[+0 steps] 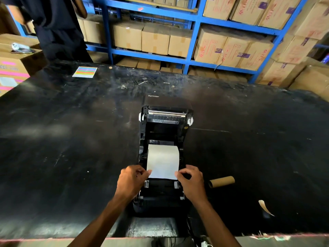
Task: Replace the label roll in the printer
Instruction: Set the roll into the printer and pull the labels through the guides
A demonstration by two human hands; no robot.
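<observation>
Hands worked at the open printer: left hand pinched the near-left corner of the paper, right hand the near-right. Paper seemed light, floppy, easily torn; the edges looked the safest hold.

White label roll seated, printer open

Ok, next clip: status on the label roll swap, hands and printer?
Left hand and right hand pinch the near corners of the label paper. New roll seated, printer lid open. Empty cardboard core lies right of it; feed path clear.
</observation>
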